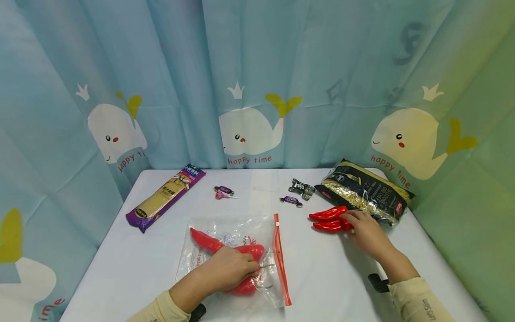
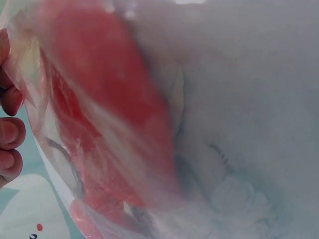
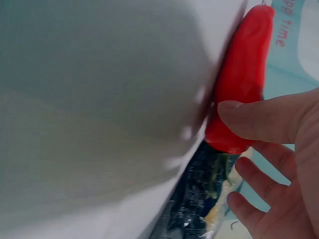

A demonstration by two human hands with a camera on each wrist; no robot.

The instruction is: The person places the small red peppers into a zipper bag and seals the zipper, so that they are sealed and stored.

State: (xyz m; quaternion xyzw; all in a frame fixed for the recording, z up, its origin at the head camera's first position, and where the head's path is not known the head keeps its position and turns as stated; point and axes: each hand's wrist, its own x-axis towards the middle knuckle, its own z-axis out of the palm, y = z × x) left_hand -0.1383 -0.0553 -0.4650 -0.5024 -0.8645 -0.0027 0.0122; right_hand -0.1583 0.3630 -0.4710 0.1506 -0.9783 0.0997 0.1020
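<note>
Head view: white bench (image 1: 322, 277) against a whale-print curtain (image 1: 249, 89). Left hand (image 1: 231, 268) lies on a clear zip bag (image 1: 237, 257) with a red strip, near the front edge, left of centre; fingers curled, gripping the red chillies in bag (image 1: 213, 243) through the film. At least 2 chillies in there; exact count unclear under the hand. Right hand (image 1: 364, 230) rests toward the right edge, fingers on the stalk ends of 2 loose red chillies (image 1: 327, 219) lying side by side, tips pointing left. Behind them, at the back right corner, 1 dark pasta packet (image 1: 364, 190). Back left: 1 purple noodle packet (image 1: 165, 197). Along the back edge: 4 small wrapped sweets (image 1: 291, 200), one of them a pink lollipop

Left wrist view: blurred; bag film over red chilli, 3 fingertips (image 2: 10, 134) curled at the left border

Right wrist view: 1 chilli visible, thumb (image 3: 264, 119) pressing its stalk end; other fingers loosely spread beneath, not closed round it; dark packet just under the chilli
</note>
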